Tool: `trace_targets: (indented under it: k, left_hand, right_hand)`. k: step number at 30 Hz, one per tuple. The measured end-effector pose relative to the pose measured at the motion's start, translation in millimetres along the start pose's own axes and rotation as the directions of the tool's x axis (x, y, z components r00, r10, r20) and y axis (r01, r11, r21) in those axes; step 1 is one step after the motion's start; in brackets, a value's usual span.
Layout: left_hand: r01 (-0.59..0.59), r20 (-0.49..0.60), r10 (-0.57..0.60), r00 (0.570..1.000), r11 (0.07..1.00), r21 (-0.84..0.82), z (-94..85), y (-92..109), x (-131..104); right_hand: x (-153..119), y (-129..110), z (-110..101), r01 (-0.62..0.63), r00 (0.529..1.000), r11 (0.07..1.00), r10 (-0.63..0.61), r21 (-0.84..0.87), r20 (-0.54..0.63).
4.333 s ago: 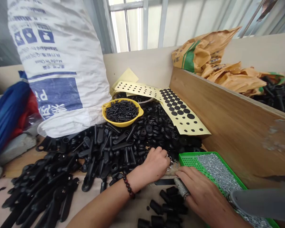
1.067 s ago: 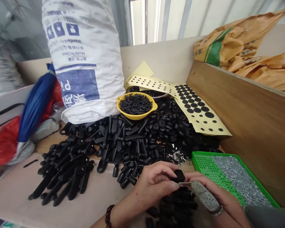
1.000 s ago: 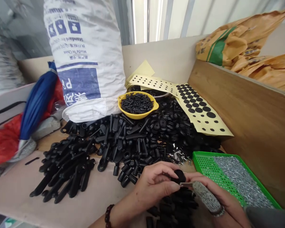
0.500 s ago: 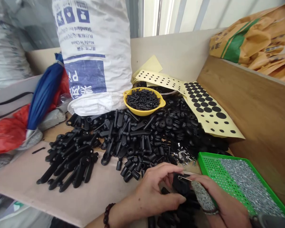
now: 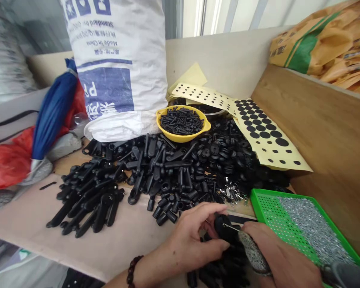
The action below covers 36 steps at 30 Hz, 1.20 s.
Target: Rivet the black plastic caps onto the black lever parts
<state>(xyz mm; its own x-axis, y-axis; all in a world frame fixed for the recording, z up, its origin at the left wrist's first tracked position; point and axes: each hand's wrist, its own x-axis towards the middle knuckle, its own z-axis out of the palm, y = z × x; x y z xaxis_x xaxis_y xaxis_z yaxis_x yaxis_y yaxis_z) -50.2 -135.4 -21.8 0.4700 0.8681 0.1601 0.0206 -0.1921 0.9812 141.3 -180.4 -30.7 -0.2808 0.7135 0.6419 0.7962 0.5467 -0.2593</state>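
Note:
My left hand (image 5: 192, 236) is closed, with thumb and fingers around a round black plastic part (image 5: 223, 226). My right hand (image 5: 282, 256) wraps around a tool with a speckled grey grip (image 5: 254, 253) and a thin metal shaft (image 5: 231, 227). The shaft's tip meets the face of the black part; whether it goes into it I cannot tell. Below both hands lies a heap of black plastic pieces (image 5: 219, 268), partly hidden by them. Just beyond my left fingers are short black cylinders (image 5: 168, 208) and small shiny metal pieces (image 5: 232, 190).
A green tray (image 5: 288, 229) of small metal parts stands at right. Black levers (image 5: 93, 204) are piled at left. Behind are a yellow basket (image 5: 183, 138) of black screw-like pieces, a white sack (image 5: 123, 44) and a yellow sticker sheet (image 5: 268, 150). A wooden board (image 5: 318, 116) borders the right.
The camera view has shifted slightly. Both hands remain together at the black part, which has turned a little and sits slightly farther left and higher in view, with the shaft's tip still against it.

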Motion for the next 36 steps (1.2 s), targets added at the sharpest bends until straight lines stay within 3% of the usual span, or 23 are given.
trace_targets:
  k: [4,12,18,22,26,31,36]
  left_hand:
    - [-0.074,-0.013,0.076,0.997,0.992,0.106,3.2,7,-1]
    - [-0.314,-0.023,0.335,0.942,0.903,0.293,5.9,13,-6]
    - [-0.129,-0.094,0.147,0.985,0.977,0.172,6.8,7,-6]
    - [-0.269,-0.025,0.289,0.957,0.915,0.301,3.3,8,-7]
    - [-0.301,0.011,0.322,0.947,0.873,0.383,-0.4,7,-8]
    - [-0.402,0.102,0.409,0.907,0.764,0.505,-2.1,6,-9]
    - [-0.267,-0.02,0.294,0.956,0.893,0.362,-1.3,5,-8]
  right_hand:
    - [-5,10,-1,0.137,0.988,0.987,-0.13,-0.082,0.08]
    - [-4,-5,4,0.099,0.992,0.972,-0.08,-0.215,0.097]
    - [4,-6,1,0.129,0.988,0.967,-0.106,-0.219,0.116]
    - [9,-10,-2,0.105,0.985,0.983,-0.082,-0.149,0.152]
    - [13,-13,-2,0.038,0.965,0.997,-0.019,-0.065,0.263]
    - [15,-14,-1,0.094,0.976,0.988,-0.068,-0.122,0.205]
    - [18,-16,-1,0.031,0.975,0.998,-0.018,-0.056,0.222]
